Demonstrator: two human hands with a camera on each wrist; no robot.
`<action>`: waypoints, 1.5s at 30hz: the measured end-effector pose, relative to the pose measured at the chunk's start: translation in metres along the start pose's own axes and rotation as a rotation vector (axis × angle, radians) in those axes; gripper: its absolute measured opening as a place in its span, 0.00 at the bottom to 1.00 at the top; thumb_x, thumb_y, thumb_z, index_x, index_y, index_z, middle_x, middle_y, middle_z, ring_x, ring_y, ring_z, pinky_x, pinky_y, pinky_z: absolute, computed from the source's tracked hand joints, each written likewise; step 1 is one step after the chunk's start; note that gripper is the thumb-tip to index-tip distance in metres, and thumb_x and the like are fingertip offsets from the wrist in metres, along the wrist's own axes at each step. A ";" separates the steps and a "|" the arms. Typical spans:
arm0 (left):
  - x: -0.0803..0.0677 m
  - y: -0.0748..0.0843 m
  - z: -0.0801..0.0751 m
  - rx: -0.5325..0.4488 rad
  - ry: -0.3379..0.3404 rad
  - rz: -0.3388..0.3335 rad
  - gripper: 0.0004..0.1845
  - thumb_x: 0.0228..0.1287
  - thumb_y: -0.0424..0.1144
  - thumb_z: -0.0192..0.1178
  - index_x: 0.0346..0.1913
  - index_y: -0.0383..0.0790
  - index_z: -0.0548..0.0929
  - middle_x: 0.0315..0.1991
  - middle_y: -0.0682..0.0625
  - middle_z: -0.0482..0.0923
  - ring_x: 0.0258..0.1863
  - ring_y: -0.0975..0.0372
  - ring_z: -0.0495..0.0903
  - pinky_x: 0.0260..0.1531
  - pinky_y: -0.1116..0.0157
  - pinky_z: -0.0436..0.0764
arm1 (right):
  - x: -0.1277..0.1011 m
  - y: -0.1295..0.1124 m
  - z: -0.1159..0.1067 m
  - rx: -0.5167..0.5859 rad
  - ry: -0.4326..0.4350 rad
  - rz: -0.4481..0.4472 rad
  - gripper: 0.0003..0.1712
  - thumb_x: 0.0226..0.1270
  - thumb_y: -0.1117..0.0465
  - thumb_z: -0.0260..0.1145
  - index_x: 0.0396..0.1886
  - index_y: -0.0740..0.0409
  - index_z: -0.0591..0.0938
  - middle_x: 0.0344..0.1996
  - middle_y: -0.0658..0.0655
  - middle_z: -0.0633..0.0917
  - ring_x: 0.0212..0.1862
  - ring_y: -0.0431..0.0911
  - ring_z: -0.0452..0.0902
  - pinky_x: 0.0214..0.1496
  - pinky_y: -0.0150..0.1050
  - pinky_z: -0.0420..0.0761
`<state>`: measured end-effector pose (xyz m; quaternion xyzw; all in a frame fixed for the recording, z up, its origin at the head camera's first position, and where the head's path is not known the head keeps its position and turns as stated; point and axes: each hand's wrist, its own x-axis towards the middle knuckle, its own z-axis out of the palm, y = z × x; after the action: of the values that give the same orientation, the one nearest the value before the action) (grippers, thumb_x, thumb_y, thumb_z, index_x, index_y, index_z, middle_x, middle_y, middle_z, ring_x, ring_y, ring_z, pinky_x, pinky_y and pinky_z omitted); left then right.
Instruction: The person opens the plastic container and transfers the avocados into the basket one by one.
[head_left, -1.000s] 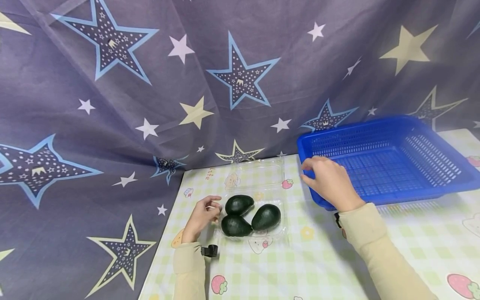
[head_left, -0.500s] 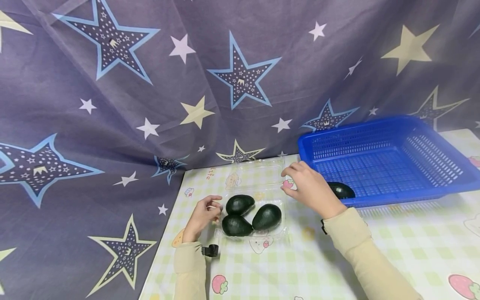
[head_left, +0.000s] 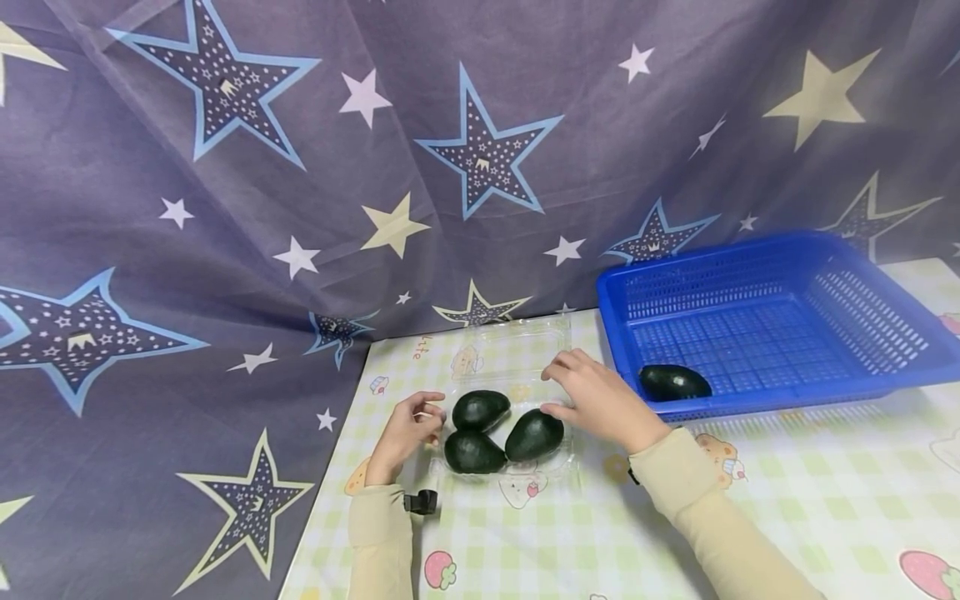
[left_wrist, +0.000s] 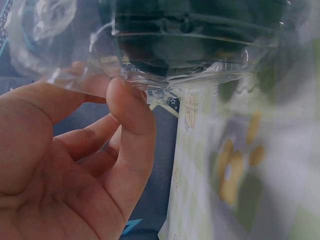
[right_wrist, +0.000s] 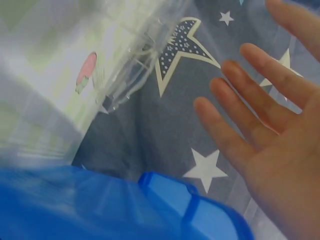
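Am hovering right hand (head_left: 600, 400), fingers loose, holding nothing, over lower-right avocado (head_left: 534, 434); its long axis tilting up-right; left hand (head_left: 405, 433) pinching clamshell (head_left: 517, 342) edge.

Star-print curtain (head_left: 300, 167) hangs behind, grey-purple, blue, cream and white stars; seen also in right wrist view (right_wrist: 165, 115). Tablecloth (head_left: 825, 492) pale green-white check, printed with strawberries and cartoon figures. Strawberry print (head_left: 437, 570) at near edge; another strawberry (head_left: 928, 573) at right corner. Bear print (head_left: 718, 467) just in front of basket.
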<state>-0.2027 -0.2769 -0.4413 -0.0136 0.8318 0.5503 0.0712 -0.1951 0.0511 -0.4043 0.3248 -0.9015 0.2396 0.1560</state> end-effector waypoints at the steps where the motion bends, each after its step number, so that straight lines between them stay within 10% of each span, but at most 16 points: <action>1: 0.000 0.000 0.000 0.001 0.000 0.000 0.24 0.62 0.23 0.56 0.62 0.28 0.75 0.38 0.42 0.78 0.27 0.58 0.77 0.26 0.62 0.85 | 0.000 -0.001 0.002 0.004 -0.005 -0.003 0.22 0.59 0.52 0.75 0.47 0.62 0.84 0.44 0.57 0.83 0.49 0.51 0.78 0.53 0.46 0.82; 17: 0.000 -0.002 -0.001 -0.013 -0.001 -0.005 0.23 0.63 0.24 0.58 0.62 0.29 0.75 0.39 0.41 0.78 0.26 0.59 0.77 0.24 0.61 0.85 | -0.002 -0.004 0.022 0.044 -0.081 0.008 0.28 0.63 0.46 0.71 0.52 0.63 0.83 0.47 0.58 0.82 0.56 0.55 0.78 0.66 0.51 0.76; 31: 0.000 -0.002 -0.001 -0.031 -0.002 -0.009 0.24 0.62 0.24 0.58 0.63 0.28 0.74 0.38 0.42 0.77 0.25 0.59 0.76 0.22 0.62 0.84 | -0.003 -0.006 0.035 0.085 -0.183 0.003 0.39 0.53 0.41 0.76 0.59 0.61 0.80 0.51 0.57 0.81 0.53 0.51 0.79 0.53 0.48 0.83; 45: -0.008 0.013 -0.001 -0.031 -0.018 -0.023 0.23 0.62 0.22 0.57 0.62 0.26 0.74 0.38 0.41 0.77 0.26 0.58 0.76 0.24 0.60 0.85 | -0.005 -0.009 0.042 0.114 -0.251 0.012 0.29 0.51 0.45 0.78 0.49 0.56 0.85 0.40 0.52 0.86 0.37 0.45 0.81 0.39 0.41 0.81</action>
<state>-0.1964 -0.2732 -0.4278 -0.0193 0.8224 0.5622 0.0849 -0.1905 0.0249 -0.4388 0.3553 -0.9008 0.2488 0.0220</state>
